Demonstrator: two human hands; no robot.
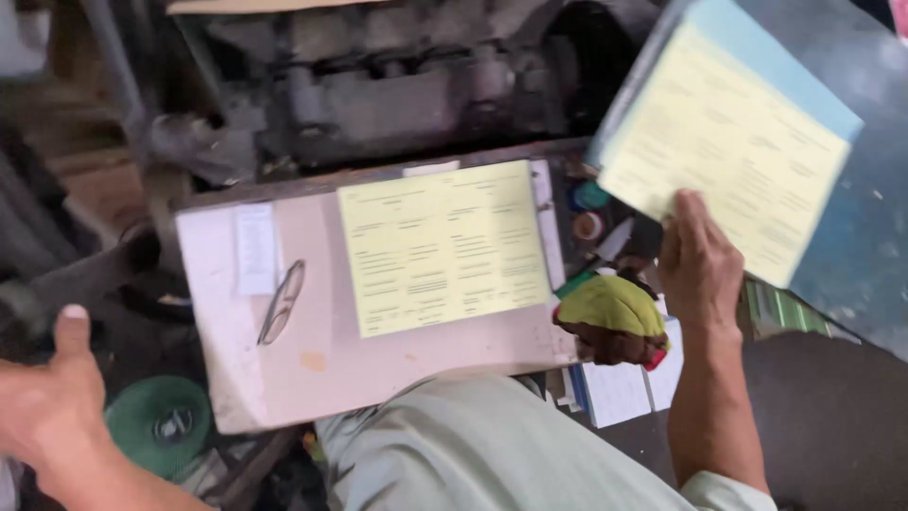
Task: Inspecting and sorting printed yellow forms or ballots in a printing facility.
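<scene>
My right hand (698, 260) grips the lower edge of a stack of pale yellow printed sheets (728, 151) with a light blue sheet behind, held up and tilted at the upper right. A second yellow printed sheet (443, 246) lies flat on a pinkish board (312, 364) in the middle. My left hand (52, 397) hovers at the lower left, thumb up, fingers apart, holding nothing. A thin metal clip-like piece (281, 303) rests on the board left of the sheet.
A yellow-green and brown rag (613, 322) lies at the board's right edge. Dark greasy machinery (397, 85) fills the back. A green round disc (159, 424) sits low left. White papers (624, 388) and small pots lie by the rag. My light trouser leg (473, 445) is below.
</scene>
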